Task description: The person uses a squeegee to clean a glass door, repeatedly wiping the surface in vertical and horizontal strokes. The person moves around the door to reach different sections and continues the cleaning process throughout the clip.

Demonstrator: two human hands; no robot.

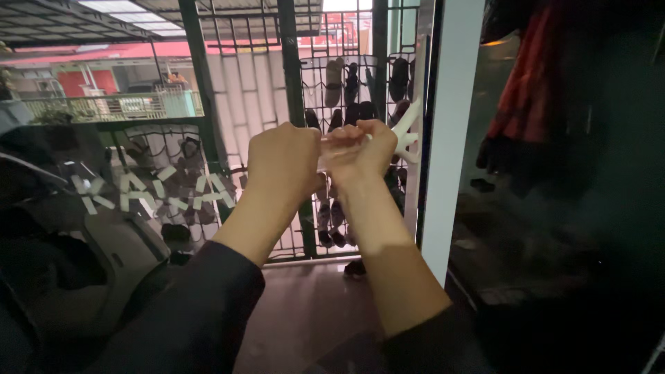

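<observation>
Both my hands are raised in front of me, close together. My left hand (pixel 282 163) is closed in a fist around one end of a thin white plastic piece. My right hand (pixel 359 152) grips the same white plastic hanger-like piece (pixel 405 135), whose forked end sticks out to the right of my fingers. The part between my hands is hidden by my fingers. Behind them stands a dark metal grille gate (pixel 291 76) with several shoes and sandals (pixel 346 83) hung on it.
A white door frame post (pixel 450 125) stands right of my hands. Dark and red clothes (pixel 526 90) hang at the upper right. A parked scooter (pixel 83 242) fills the lower left. The floor (pixel 312 305) is reddish-brown tile.
</observation>
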